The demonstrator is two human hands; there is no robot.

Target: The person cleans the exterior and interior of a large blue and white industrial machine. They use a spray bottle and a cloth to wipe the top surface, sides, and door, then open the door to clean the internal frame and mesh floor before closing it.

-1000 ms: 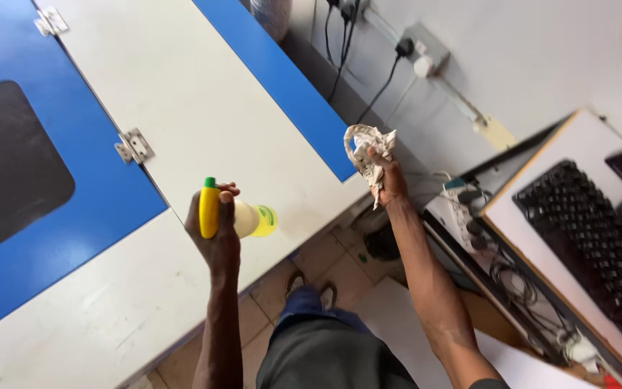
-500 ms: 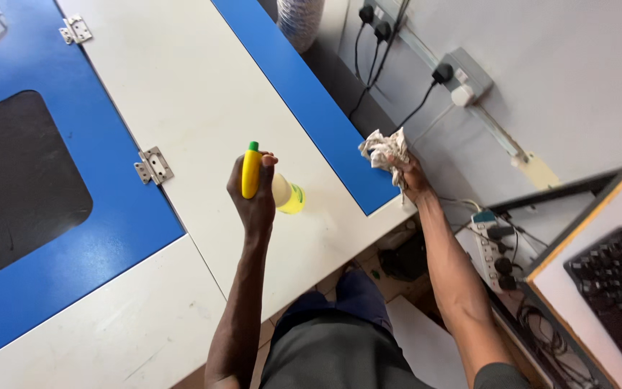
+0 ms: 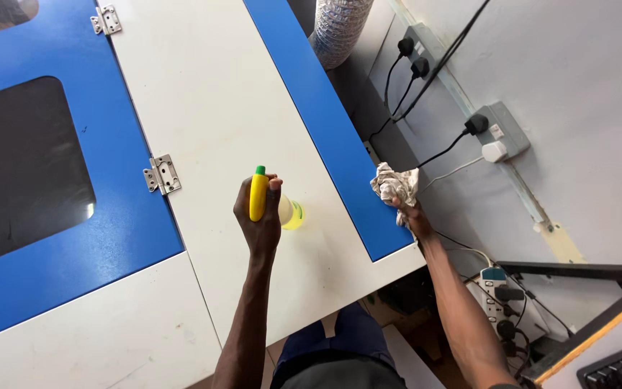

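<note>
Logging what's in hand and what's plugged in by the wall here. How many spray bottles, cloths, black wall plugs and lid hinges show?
Spray bottles: 1, in the left hand, bottle
Cloths: 1, bunched in the right hand, cloth
Black wall plugs: 3
Lid hinges: 2
Total: 7

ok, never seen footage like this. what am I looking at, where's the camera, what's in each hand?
There is no robot here. A person wears one camera on the head, looking down past their own arms, so the single picture is their view.

The left hand holds a yellow spray bottle with a green tip, raised over a big white and blue machine top with a dark window and metal hinges. The right hand grips a crumpled whitish cloth at the machine's blue edge.

To the right is a grey wall with plugs and cables, a power strip low down, and a keyboard corner.
</note>
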